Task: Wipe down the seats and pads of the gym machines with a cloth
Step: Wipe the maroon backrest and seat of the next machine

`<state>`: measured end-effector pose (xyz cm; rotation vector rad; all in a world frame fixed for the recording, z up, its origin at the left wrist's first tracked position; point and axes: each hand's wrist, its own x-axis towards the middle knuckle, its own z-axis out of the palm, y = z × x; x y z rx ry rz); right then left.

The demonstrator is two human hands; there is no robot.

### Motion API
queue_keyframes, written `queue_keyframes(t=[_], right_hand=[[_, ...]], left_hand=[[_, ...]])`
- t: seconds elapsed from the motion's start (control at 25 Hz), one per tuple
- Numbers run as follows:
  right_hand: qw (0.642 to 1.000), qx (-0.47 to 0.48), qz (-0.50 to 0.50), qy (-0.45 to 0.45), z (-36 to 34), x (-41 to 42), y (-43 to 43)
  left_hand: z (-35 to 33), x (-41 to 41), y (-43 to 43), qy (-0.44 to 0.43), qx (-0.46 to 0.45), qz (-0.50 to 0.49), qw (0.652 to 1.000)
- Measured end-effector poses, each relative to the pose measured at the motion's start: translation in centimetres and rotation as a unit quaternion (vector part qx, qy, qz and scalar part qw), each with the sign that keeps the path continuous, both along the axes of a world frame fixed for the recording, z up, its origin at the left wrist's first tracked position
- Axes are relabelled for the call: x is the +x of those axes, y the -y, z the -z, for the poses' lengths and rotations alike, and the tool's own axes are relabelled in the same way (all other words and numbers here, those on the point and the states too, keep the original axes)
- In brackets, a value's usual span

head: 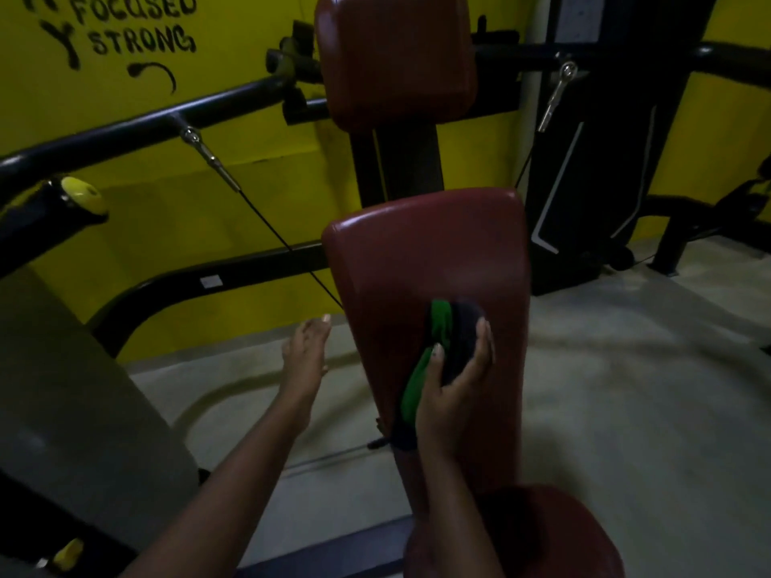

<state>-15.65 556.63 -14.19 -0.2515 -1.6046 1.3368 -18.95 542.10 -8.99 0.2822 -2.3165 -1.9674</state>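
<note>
We're mid-wipe on the maroon back pad (pixel 425 252). Our right hand (pixel 452 383) grips the bunched green-and-dark cloth (pixel 438 327), pressing it on the pad's lower half. Our left hand (pixel 304 356) hangs just beside it, fingers relaxed and empty. Next up is probably working upward, then the head pad (pixel 396 56).

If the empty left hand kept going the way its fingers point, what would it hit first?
Probably the thin black cable just beyond the left hand, close to the left edge of the red back pad. Depth is unclear, so the hand might slip past it.
</note>
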Motion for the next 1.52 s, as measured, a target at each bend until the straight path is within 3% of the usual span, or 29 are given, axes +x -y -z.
queue_keyframes(t=[0.12,0.2,0.32,0.4,0.48,0.56,0.72,0.8,0.92,1.0,1.2,1.28,1.36,1.4,1.44,1.52], right_hand=[[0.992,0.104,-0.052,-0.039,-2.8,-5.4,2.0],[0.972,0.21,-0.105,-0.003,-3.2,-8.8,3.3],[0.895,0.438,-0.018,0.088,0.0,-13.2,3.3],[0.861,0.499,0.032,0.086,0.7,-14.8,2.4],[0.851,0.521,0.047,0.058,-0.1,-15.5,1.5],[0.854,0.514,0.071,0.047,-0.6,-16.1,-0.6],[0.927,0.333,0.13,0.115,-2.5,-17.5,-3.7],[0.921,0.349,0.125,0.12,-3.2,-17.1,-0.8],[0.873,0.475,0.07,0.084,-3.6,-17.2,1.0],[0.882,0.456,0.068,0.094,-4.9,-18.5,-2.3],[0.938,0.25,0.152,0.184,-3.3,-18.1,-7.6],[0.949,0.122,0.214,0.199,-0.4,-16.8,-6.4],[0.955,-0.015,0.218,0.201,0.1,-16.1,-3.0],[0.956,-0.041,0.213,0.199,-0.7,-16.1,-1.0],[0.96,-0.016,0.204,0.191,-1.8,-16.1,0.9],[0.957,0.126,0.198,0.17,-2.3,-16.2,3.7]], left_hand=[[2.0,-3.9,0.3,0.002,-0.003,0.024,1.0],[2.5,-6.5,-0.2,-0.021,0.033,0.043,0.998],[3.6,-9.2,-0.8,-0.066,0.123,0.098,0.985],[3.9,-9.9,-1.5,-0.086,0.145,0.115,0.979],[4.4,-10.6,-2.1,-0.098,0.152,0.1,0.978],[4.6,-11.0,-2.6,-0.114,0.143,0.098,0.978],[5.2,-11.8,-3.1,-0.116,0.138,0.095,0.979],[5.5,-11.9,-3.2,-0.127,0.142,0.091,0.977],[5.8,-12.2,-3.1,-0.141,0.147,0.089,0.975],[5.7,-12.1,-3.1,-0.134,0.151,0.09,0.975],[5.4,-12.0,-3.1,-0.135,0.122,0.094,0.979],[5.3,-11.9,-3.2,-0.138,0.12,0.1,0.978],[5.1,-11.7,-3.1,-0.136,0.116,0.104,0.978],[5.1,-11.7,-3.0,-0.131,0.117,0.106,0.979],[5.1,-11.8,-2.8,-0.128,0.113,0.106,0.98],[5.3,-11.9,-2.4,-0.128,0.101,0.108,0.981]])
